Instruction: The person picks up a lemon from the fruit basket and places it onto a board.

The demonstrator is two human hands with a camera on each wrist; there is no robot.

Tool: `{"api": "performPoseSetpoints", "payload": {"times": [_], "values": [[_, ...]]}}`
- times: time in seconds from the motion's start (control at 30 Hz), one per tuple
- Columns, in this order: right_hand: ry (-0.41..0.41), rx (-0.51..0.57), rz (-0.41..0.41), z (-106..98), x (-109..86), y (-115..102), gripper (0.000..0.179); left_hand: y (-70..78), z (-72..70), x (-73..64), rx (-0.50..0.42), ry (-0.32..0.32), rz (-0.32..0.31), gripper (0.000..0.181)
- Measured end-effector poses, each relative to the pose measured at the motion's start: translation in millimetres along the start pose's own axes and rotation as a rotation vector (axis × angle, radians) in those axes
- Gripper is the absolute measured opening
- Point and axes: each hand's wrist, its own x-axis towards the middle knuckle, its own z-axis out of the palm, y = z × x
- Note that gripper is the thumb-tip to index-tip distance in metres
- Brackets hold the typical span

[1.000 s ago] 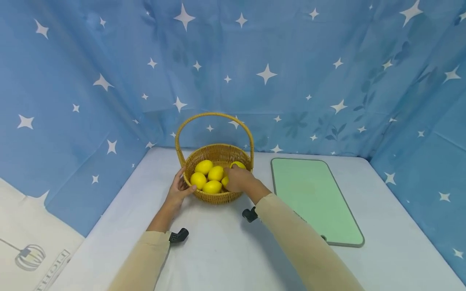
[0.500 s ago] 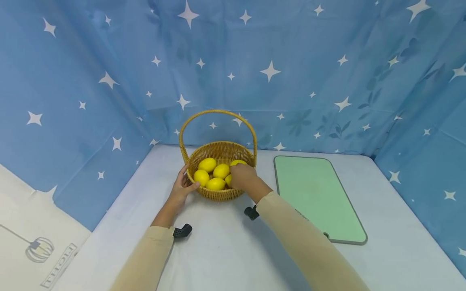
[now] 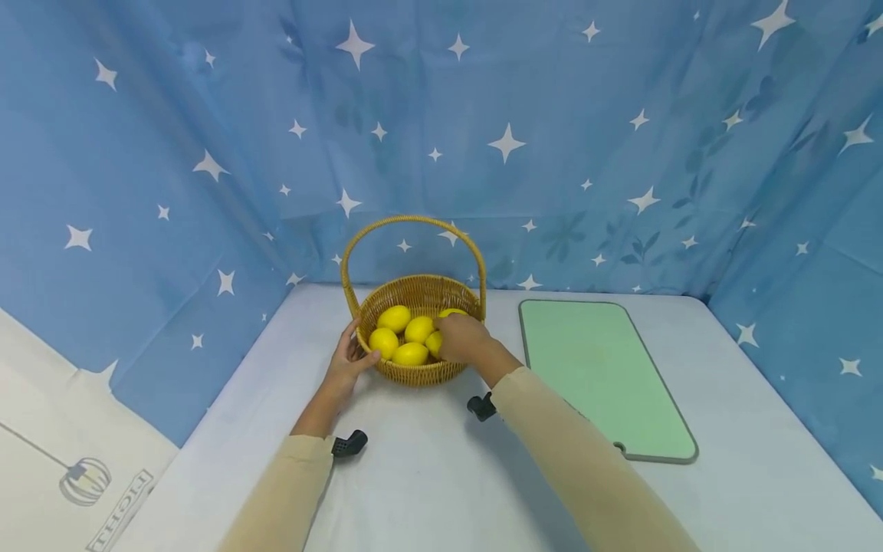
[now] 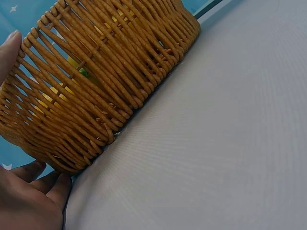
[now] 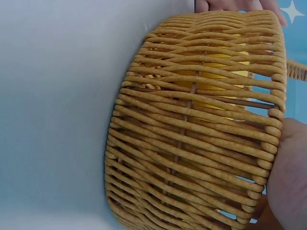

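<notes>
At the back and down both sides, a big blue curtain with white stars all over. In front of it, a wide white desk. On the right part of the desk, a flat green board with a gray edge. To the left of the board, apart from it, a round brown basket, standing upright on the desk near the curtain, with a tall handle looping over the top. Coming in from the front, two tan sleeves. Gripping the left side of the basket, the left hand, thumb at the top edge and fingers around the outside. Reaching down into the basket on the right, the right hand, fingertips hidden, so can't tell if gripping or loose. Inside the basket, at least six yellow lemons close together, two partly hidden by the right hand. At each wrist, a small black thing.
</notes>
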Motion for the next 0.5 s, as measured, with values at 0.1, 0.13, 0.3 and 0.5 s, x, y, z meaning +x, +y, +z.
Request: {"api": "performPoseSetpoints", "payload": {"times": [0.1, 0.13, 0.3, 0.5], "values": [[0.033, 0.000, -0.018, 1.0, -2.6, 1.0, 0.054, -1.0, 0.5, -0.4, 0.009, -0.003, 0.000, 0.088], [0.038, 0.006, -0.022, 1.1, -3.8, 1.4, 0.054, -1.1, 0.6, -0.8, 0.009, -0.004, 0.000, 0.088], [0.050, 0.063, -0.043, 1.3, -7.5, 5.4, 0.059, 0.9, 1.2, -3.4, 0.016, -0.006, -0.005, 0.088], [0.076, 0.143, -0.088, -4.0, -12.0, 12.2, 0.064, 2.9, 1.2, -3.5, 0.004, -0.008, 0.013, 0.086]]}}
